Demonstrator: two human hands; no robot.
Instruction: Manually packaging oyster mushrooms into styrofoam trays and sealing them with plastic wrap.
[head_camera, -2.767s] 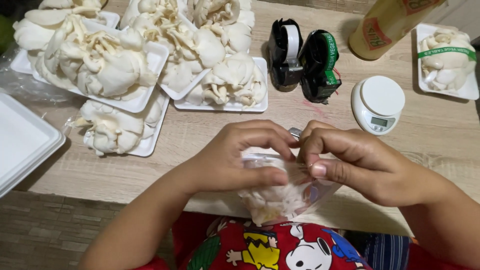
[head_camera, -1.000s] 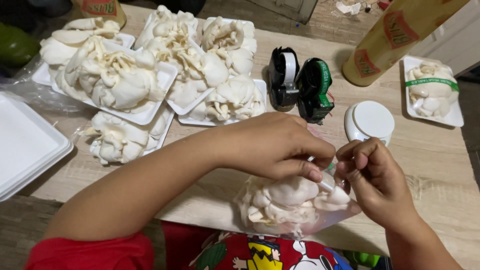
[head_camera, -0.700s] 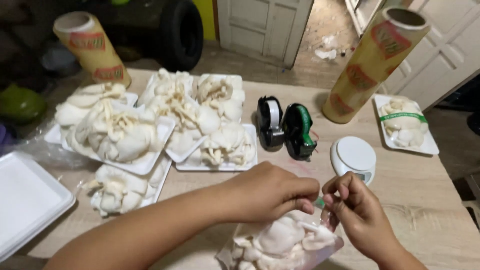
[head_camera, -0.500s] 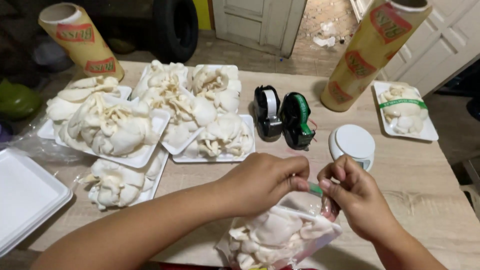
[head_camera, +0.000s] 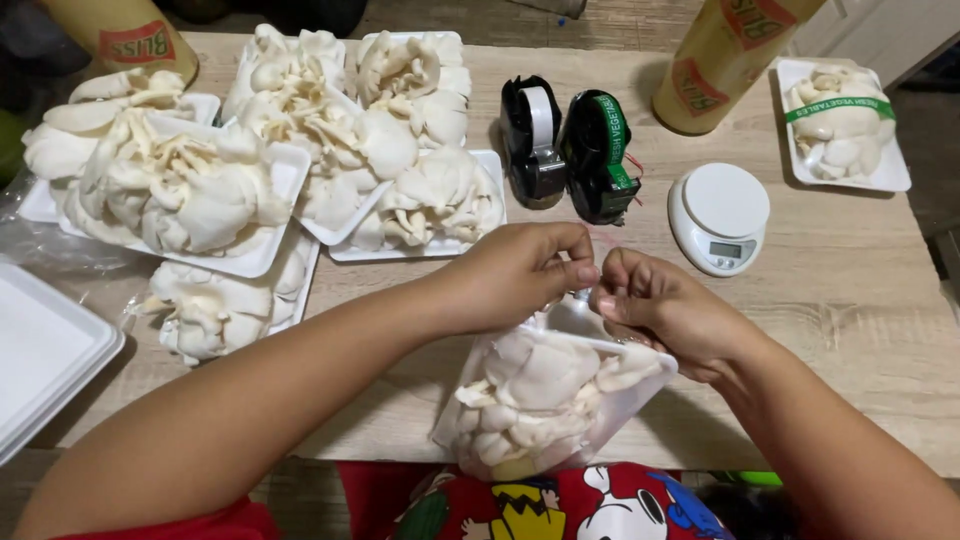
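Now we pinch film at top corner of wrapped oyster mushroom tray (head_camera: 545, 395), near worktop (head_camera: 860, 300) front edge: left hand (head_camera: 520, 272) fingers closed on it, right hand (head_camera: 655, 305) likewise. Better pull wrap taut, press flat.

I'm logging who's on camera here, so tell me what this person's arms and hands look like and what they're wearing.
Both arms are bare from the elbow down. The left hand and right hand wear no gloves, rings or watch that show. A red sleeve covers the left upper arm, matching a red cartoon-print shirt.
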